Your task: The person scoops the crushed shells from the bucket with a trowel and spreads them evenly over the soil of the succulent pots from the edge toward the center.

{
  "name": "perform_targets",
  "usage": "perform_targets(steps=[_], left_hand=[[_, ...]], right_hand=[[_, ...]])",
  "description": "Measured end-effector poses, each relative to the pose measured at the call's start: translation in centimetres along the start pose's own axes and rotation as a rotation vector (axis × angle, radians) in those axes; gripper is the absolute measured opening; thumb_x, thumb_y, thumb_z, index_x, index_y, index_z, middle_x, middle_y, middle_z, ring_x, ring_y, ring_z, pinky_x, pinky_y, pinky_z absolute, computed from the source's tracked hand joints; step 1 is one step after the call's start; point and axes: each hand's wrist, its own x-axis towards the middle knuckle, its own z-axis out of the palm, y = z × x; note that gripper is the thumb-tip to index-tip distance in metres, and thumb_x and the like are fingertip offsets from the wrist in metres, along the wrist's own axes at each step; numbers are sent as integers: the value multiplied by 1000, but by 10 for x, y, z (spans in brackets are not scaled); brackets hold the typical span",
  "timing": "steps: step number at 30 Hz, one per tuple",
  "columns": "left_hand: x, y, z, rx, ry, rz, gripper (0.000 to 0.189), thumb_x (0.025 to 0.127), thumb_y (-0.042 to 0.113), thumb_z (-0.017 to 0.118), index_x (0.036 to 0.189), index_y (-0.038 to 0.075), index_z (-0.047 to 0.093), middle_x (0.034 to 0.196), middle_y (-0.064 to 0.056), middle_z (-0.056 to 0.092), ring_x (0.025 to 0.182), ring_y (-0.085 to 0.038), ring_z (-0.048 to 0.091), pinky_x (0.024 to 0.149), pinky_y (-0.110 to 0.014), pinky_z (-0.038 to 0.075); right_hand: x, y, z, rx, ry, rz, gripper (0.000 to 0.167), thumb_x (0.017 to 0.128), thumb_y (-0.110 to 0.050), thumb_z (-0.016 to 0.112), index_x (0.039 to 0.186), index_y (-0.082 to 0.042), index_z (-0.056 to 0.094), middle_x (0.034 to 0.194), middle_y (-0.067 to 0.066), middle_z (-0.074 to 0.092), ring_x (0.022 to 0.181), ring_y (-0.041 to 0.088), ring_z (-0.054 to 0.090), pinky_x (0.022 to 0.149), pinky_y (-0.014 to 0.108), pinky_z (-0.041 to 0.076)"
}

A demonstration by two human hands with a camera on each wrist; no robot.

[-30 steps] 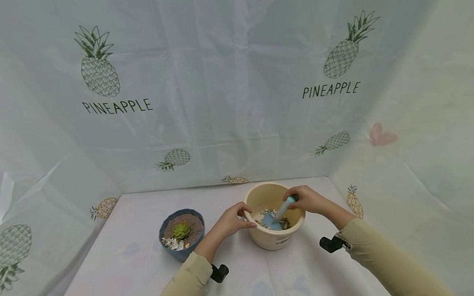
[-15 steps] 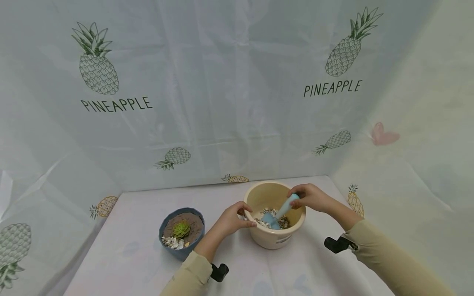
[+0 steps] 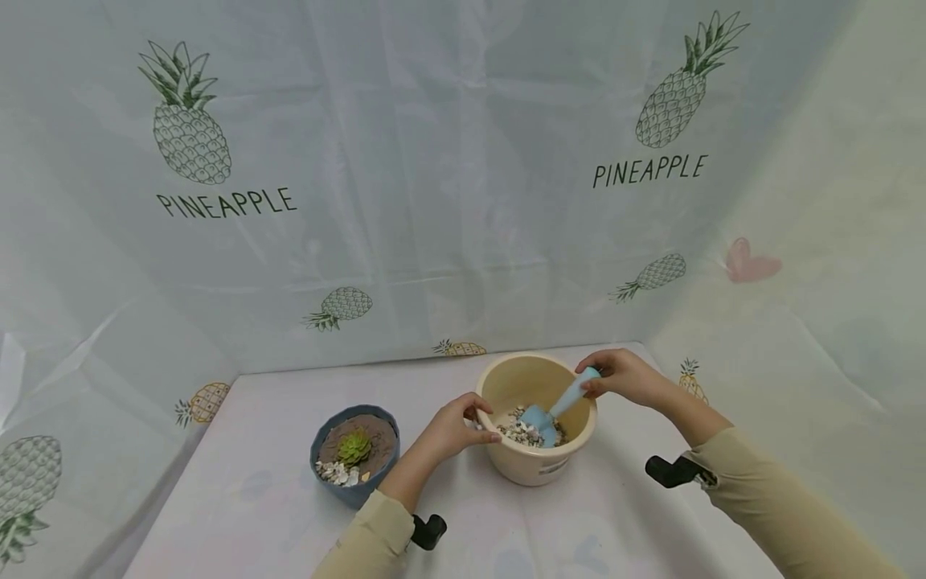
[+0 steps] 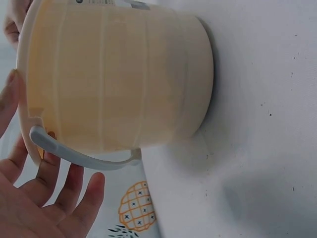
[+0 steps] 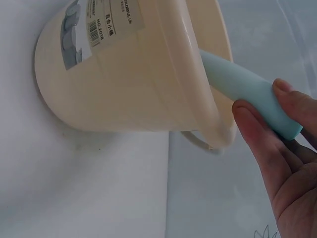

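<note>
A cream plastic bucket [image 3: 531, 466] stands upright with small pale and brown pebbles [image 3: 517, 433] at its bottom. My left hand [image 3: 452, 430] holds the bucket's left rim, thumb at the near side and fingers by the grey carry handle [image 4: 84, 157] in the left wrist view. Over the right rim, my right hand [image 3: 625, 378] pinches the end of a light blue toy-like shovel [image 3: 575, 392] between thumb and fingers. The shovel slants down into the bucket, its blade among the pebbles. In the right wrist view only the shovel's grip [image 5: 247, 91] shows; the bucket wall hides the blade.
Left of the bucket, a blue-grey pot [image 3: 354, 494] holds brown soil, a green succulent [image 3: 354, 447] and white stones [image 3: 336, 473]. A pale cloth covers the table [image 3: 246, 474]. Pineapple-print sheets [image 3: 434, 201] hang behind and at both sides.
My right hand has moved slightly up and to the right with the shovel, whose blade has shifted right through the pebbles. My left hand stays on the bucket rim.
</note>
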Motion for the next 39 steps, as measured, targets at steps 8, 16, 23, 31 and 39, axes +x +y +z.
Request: perform_targets(steps=[8,16,23,31,39], left_hand=[[-5,2,2,33,38,-17,41,75,25,86,109,16,66,99,1,60,98,-25,56,79,-43,48],[-11,6,2,103,80,-32,44,76,32,85,113,18,67,104,1,63,102,-24,58,83,-46,48],[-16,8,1,225,96,5,39,79,35,82,113,19,71,97,8,63,99,-22,59,79,-42,48],[-22,9,-9,253,106,42,36,81,35,81,113,21,72,104,4,66,102,-24,61,79,-41,50],[-35,10,-25,245,141,25,47,79,39,81,120,21,68,107,0,65,106,-26,61,81,-46,51]], right_hand=[[-6,1,-3,71,50,11,33,92,-3,67,117,16,56,98,21,67,85,32,70,74,36,58],[-4,-7,-7,-13,47,-15,29,91,0,67,115,15,58,100,21,64,86,32,70,74,33,58],[-5,-15,-13,-40,54,19,29,91,-4,68,114,11,60,102,18,63,86,29,70,75,34,58],[-12,-20,-24,-15,85,30,29,92,-3,67,114,12,58,100,19,63,86,29,70,75,35,58],[-15,-15,-22,55,151,44,34,94,-7,66,118,14,56,99,21,66,83,25,71,76,36,57]])
